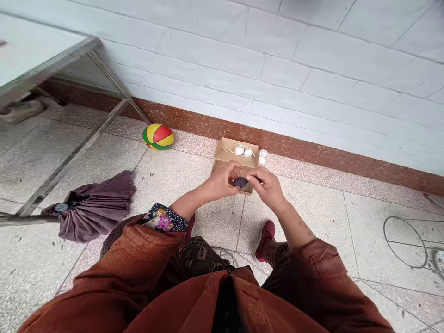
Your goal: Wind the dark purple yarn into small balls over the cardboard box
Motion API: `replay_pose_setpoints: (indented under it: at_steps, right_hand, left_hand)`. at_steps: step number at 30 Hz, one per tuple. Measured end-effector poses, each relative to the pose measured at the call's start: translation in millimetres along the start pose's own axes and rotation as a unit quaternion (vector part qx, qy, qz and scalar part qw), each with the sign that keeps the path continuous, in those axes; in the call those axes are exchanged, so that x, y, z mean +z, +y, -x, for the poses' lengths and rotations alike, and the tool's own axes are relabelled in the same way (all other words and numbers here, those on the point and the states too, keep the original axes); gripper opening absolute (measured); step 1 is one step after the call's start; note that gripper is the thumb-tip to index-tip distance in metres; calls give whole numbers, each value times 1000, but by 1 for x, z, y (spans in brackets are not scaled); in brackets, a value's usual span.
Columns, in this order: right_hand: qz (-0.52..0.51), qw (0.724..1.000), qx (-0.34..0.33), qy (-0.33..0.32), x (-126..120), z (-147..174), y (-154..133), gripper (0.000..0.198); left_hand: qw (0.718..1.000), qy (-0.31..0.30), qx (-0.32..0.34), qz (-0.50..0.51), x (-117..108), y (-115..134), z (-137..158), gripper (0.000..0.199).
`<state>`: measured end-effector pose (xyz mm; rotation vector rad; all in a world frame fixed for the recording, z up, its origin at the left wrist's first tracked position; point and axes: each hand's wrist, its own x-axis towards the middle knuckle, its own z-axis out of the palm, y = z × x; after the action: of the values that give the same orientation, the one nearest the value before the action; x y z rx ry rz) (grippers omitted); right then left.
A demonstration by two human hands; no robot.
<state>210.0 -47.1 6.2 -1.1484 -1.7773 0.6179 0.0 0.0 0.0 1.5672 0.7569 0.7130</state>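
Note:
Over a cardboard box (237,144), I have a small dark purple yarn ball (240,182) between my two hands. My left hand (222,181) curls around its left side, thumb and fingers gripping it. The fingers of my right hand (266,186) are pinched at the ball's right edge, and a bit of dark material shows by them. White yarn balls (239,150) lie in the far part of the box with a loose strand. More white balls (262,160) rest on the floor just right of the box. My hands partly hide the near part of the box.
A red, yellow and green ball (158,136) sits on the floor near the tiled wall (215,60). At left stand a metal-framed table (45,58) and a purple cloth (99,206). A thin wire ring (405,242) lies at right.

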Motion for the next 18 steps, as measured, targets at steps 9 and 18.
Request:
replay_pose_setpoints:
  at_steps: [9,18]
  right_hand:
    - [34,995,83,-31,13,5,18,22]
    - [26,986,-43,-158,18,10,-4,26]
  left_hand:
    - [977,38,21,209,-6,1,-6,53]
    - [983,149,-41,98,-9,-18,-14,48]
